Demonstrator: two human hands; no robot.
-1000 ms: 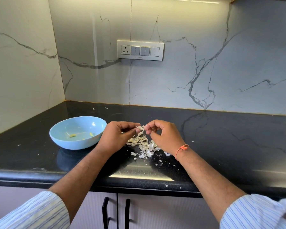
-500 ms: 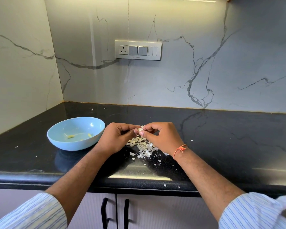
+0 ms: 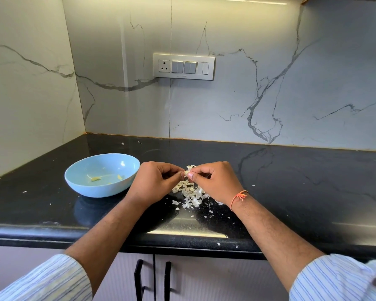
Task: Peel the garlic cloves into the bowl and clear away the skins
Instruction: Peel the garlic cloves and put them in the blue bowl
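Two hands meet above the black countertop (image 3: pixel 291 183), fingertips together on one small garlic clove (image 3: pixel 186 171). Left hand (image 3: pixel 155 183): fingers curled, thumb and forefinger pinching the clove from the left. Right hand (image 3: pixel 213 181): fingers curled, thumb and forefinger pinching same clove from the right; orange thread band (image 3: pixel 237 197) on the wrist. Clove is held just above the pile of skins (image 3: pixel 191 193), which lies on the counter directly under and btwn both hands, w/ loose flakes scattered toward the front edge. Light blue bowl (image 3: pixel 78 181) sits on the counter just left of the left hand, not touching it; a few pale yellowish pieces (image 3: pixel 96 178) lie inside. Behind: marble-look wall w/ switch plate (image 3: pixel 183 66). Below the counter edge: cabinet doors w/ two black handles (image 3: pixel 152 279). Striped sleeves are pushed up on both forearms.
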